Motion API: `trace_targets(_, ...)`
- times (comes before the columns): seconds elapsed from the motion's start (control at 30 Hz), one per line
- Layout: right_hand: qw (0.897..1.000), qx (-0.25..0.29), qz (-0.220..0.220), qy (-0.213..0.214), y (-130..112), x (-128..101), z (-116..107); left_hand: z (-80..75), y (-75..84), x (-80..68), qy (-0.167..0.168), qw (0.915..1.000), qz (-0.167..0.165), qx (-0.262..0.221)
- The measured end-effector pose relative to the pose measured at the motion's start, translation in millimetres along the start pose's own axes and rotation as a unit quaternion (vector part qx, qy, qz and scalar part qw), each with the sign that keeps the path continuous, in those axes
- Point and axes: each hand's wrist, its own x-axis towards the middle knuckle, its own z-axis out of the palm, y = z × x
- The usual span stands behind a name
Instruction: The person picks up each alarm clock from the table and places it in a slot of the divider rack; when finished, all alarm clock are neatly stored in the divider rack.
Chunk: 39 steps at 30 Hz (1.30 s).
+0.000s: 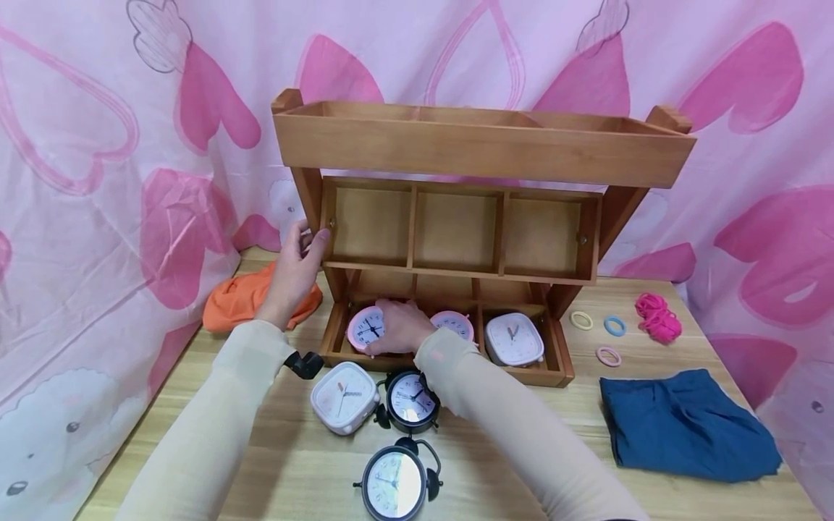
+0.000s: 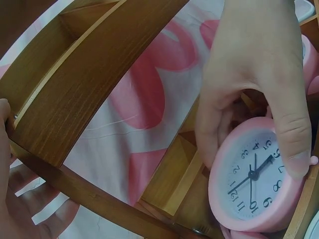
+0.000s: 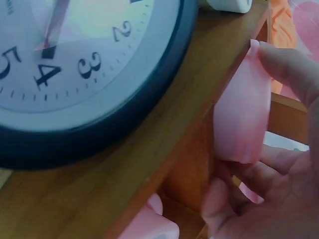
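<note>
A wooden tiered rack [image 1: 485,148] stands with its lowest tray low on the table. My left hand [image 1: 296,271] holds the rack's left side, its fingers behind the side post [image 2: 94,194] in the left wrist view. My right hand [image 1: 405,329] grips a pink alarm clock [image 1: 366,329], thumb on the front rim and fingers behind. That clock is in the lowest tray's left compartment, dial facing up and forward. Beside it in the tray are a second pink clock [image 1: 456,324], partly behind my right hand, and a white square clock [image 1: 515,339] on the right.
In front of the rack lie a white square clock [image 1: 345,398] and two black twin-bell alarm clocks [image 1: 412,398]. Orange cloth [image 1: 237,300] sits at the left. To the right are hair ties [image 1: 615,325], pink yarn [image 1: 658,318] and folded blue cloth [image 1: 687,427]. A patterned curtain [image 1: 404,43] hangs behind.
</note>
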Motion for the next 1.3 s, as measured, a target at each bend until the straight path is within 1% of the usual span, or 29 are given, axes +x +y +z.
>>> trace_targets(0.1, 1.0, -0.013, -0.014, -0.007, 1.1, -1.3, -0.5, 0.5, 0.1, -0.7, 0.0, 1.0, -0.001, 0.004)
trace_targets(0.23, 0.999, -0.018, -0.051, 0.001, 5.5, -7.8, -4.2, 0.7, 0.5, -1.0, 0.003, 1.0, -0.001, 0.009)
trace_targets(0.37, 0.997, 0.007, -0.079, 0.012, 12.5, -20.3, -10.0, 0.4, 0.7, -0.2, 0.004, 1.0, 0.0, 0.008)
trace_targets(0.43, 0.996, 0.03, -0.087, 0.016, 16.0, -29.0, -13.2, 0.0, 0.6, 0.0, 0.004, 1.0, 0.0, 0.006)
trace_targets(0.57, 0.992, 0.074, -0.097, 0.028, 23.2, -51.4, -19.3, -0.4, -0.3, 0.2, 0.003, 1.0, -0.002, 0.009)
trace_targets(0.73, 0.987, 0.109, -0.112, 0.045, 36.2, -84.0, -21.9, 0.1, -1.7, 0.2, 0.006, 0.9999, 0.001, 0.016)
trace_targets(0.83, 0.985, 0.129, -0.104, 0.056, 44.6, -104.6, -18.1, 0.5, -2.5, 0.3, 0.008, 0.9998, 0.004, 0.016)
trace_targets(1.0, 0.986, 0.129, -0.066, 0.081, 60.1, -132.9, -2.5, 1.1, -3.6, 1.0, 0.008, 0.9998, 0.01, 0.015)
trace_targets(1.13, 0.987, 0.126, -0.053, 0.087, 70.4, -147.3, 11.8, 1.0, -4.0, 1.2, 0.008, 0.9998, 0.013, 0.014)
trace_targets(1.2, 0.987, 0.125, -0.056, 0.087, 73.6, -150.9, 19.4, 0.8, -4.0, 0.8, 0.009, 0.9998, 0.013, 0.013)
trace_targets(1.3, 0.988, 0.109, -0.069, 0.085, 76.2, -152.1, 31.8, 0.5, -4.0, 0.2, 0.009, 0.9998, 0.012, 0.012)
